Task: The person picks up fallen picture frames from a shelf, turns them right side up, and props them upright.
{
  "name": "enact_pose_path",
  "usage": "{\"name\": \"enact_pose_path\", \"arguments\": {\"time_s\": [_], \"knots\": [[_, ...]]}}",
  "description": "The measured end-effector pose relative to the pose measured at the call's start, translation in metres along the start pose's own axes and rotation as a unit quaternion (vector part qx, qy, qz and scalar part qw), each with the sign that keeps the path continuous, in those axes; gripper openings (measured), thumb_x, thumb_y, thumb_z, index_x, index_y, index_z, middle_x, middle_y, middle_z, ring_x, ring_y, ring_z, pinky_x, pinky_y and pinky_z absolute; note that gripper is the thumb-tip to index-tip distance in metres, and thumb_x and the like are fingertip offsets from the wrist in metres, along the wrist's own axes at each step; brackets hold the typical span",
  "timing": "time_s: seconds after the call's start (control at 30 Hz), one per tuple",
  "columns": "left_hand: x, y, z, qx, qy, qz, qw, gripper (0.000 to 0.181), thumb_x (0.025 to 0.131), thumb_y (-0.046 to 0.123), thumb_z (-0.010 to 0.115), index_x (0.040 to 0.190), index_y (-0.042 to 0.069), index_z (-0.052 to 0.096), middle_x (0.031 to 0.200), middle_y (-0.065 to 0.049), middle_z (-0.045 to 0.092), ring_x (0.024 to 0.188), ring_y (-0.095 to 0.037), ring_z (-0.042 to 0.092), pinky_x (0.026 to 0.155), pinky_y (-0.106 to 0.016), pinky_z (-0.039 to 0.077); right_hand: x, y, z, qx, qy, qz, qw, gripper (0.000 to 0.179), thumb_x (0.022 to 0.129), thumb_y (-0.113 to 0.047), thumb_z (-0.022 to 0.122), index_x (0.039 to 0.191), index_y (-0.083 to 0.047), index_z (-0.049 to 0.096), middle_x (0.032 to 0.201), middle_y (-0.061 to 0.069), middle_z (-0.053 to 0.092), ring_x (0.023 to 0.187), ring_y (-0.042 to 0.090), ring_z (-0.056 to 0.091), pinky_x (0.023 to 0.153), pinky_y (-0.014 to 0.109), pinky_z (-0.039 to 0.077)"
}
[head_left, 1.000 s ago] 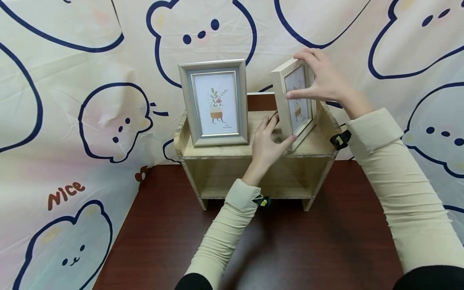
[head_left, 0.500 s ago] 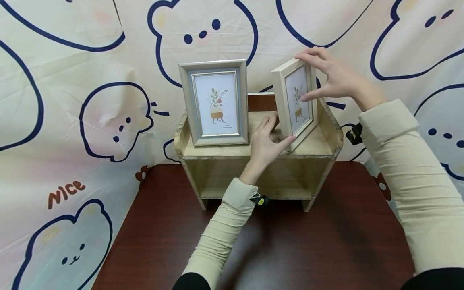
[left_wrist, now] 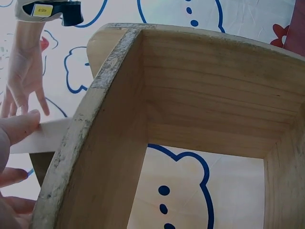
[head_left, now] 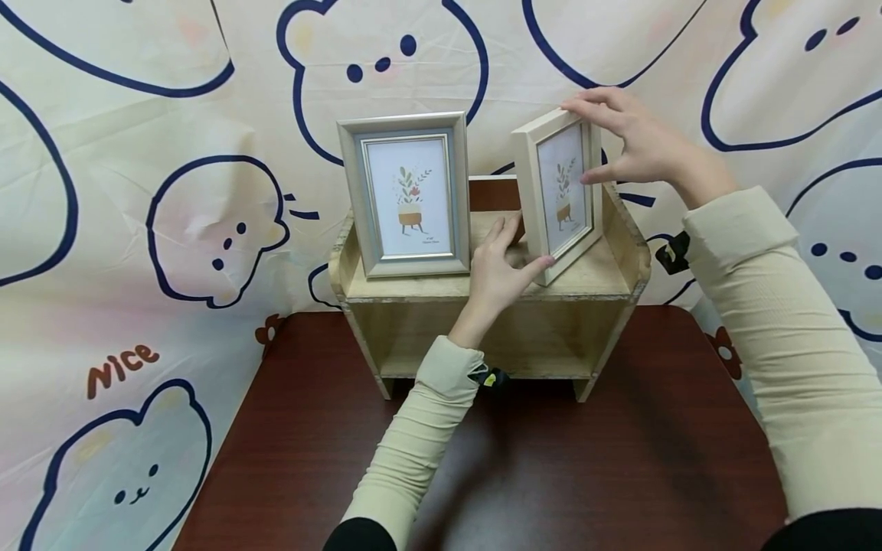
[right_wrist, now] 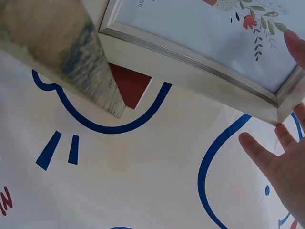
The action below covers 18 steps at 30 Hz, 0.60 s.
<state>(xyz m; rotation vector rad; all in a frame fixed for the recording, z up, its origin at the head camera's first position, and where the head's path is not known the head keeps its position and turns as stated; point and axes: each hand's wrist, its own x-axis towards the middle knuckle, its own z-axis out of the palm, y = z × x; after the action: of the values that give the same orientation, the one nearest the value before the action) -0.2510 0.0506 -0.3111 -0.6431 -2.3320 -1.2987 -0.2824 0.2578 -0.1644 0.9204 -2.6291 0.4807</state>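
Note:
In the head view a cream picture frame (head_left: 561,195) with a potted-plant print stands angled on the right of a small wooden shelf (head_left: 406,288). My left hand (head_left: 494,272) holds its lower left edge, thumb at the front and fingers partly hidden behind. At its upper right corner is my right hand (head_left: 637,141), fingertips on the top and thumb in front. The right wrist view shows the right hand (right_wrist: 290,167) at a corner of the picture frame (right_wrist: 190,74). In the left wrist view the left thumb (left_wrist: 21,128) touches the frame's pale edge (left_wrist: 50,136).
A second picture frame (head_left: 349,195), silvery with a blue-grey inner border, stands upright on the shelf's left. The shelf's raised side (head_left: 625,241) rises close to the right of the cream frame. Beneath is a dark red table (head_left: 586,474); a bear-patterned cloth (head_left: 207,229) hangs behind.
The cream frame has turned slightly, its face showing more to the front, and its left edge shifted left with my left hand. My right hand and forearm have moved a little right.

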Motion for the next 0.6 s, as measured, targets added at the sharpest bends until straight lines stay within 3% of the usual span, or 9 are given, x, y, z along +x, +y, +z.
{"name": "enact_pose_path", "arguments": {"time_s": [0.17,0.27,0.4,0.47,0.6], "knots": [[-0.0022,-0.0005,0.0001,0.002,0.052,0.036,0.998,0.066,0.071,0.028,0.078,0.127,0.002,0.052,0.132,-0.021,0.046,0.122,-0.031,0.042,0.099,-0.044,0.035,-0.0005,0.0002,-0.0001,-0.009,0.009,-0.003,0.9999,0.082,0.069,0.0,0.076,0.14,-0.007,0.034,0.141,0.019,0.025,0.13,0.036,0.015,0.104,0.057,0.013],[-0.0043,-0.0008,0.0013,-0.011,0.08,0.061,0.9949,0.057,0.073,0.019,0.076,0.121,-0.004,0.055,0.121,-0.021,0.054,0.105,-0.027,0.056,0.09,-0.033,0.044,-0.0016,0.0005,-0.0012,-0.019,0.013,-0.004,0.9997,0.081,0.069,0.0,0.075,0.139,-0.006,0.035,0.14,0.02,0.027,0.13,0.037,0.015,0.105,0.056,0.011],[-0.005,-0.0017,0.0029,-0.059,0.079,0.075,0.9923,0.049,0.077,0.008,0.072,0.121,-0.006,0.054,0.099,-0.019,0.065,0.076,-0.021,0.066,0.068,-0.017,0.05,-0.0026,-0.0005,-0.0034,-0.02,0.009,0.01,0.9997,0.081,0.07,0.001,0.073,0.14,-0.008,0.034,0.14,0.019,0.026,0.129,0.036,0.012,0.104,0.057,0.011],[-0.0047,-0.002,0.0028,-0.071,0.073,0.073,0.9921,0.048,0.079,0.005,0.07,0.123,-0.006,0.053,0.091,-0.018,0.067,0.071,-0.021,0.067,0.062,-0.014,0.05,-0.0031,-0.001,-0.0044,-0.017,0.006,0.018,0.9997,0.081,0.071,0.001,0.072,0.141,-0.009,0.034,0.141,0.018,0.026,0.129,0.035,0.011,0.103,0.058,0.012],[-0.0039,-0.0032,0.0014,-0.06,0.066,0.065,0.9939,0.048,0.08,0.005,0.068,0.123,-0.008,0.051,0.083,-0.016,0.068,0.067,-0.02,0.067,0.059,-0.014,0.05,-0.0061,-0.0005,-0.0055,-0.013,0.005,0.027,0.9995,0.079,0.073,0.003,0.069,0.141,-0.011,0.033,0.141,0.016,0.026,0.126,0.032,0.013,0.094,0.051,0.028]]}}
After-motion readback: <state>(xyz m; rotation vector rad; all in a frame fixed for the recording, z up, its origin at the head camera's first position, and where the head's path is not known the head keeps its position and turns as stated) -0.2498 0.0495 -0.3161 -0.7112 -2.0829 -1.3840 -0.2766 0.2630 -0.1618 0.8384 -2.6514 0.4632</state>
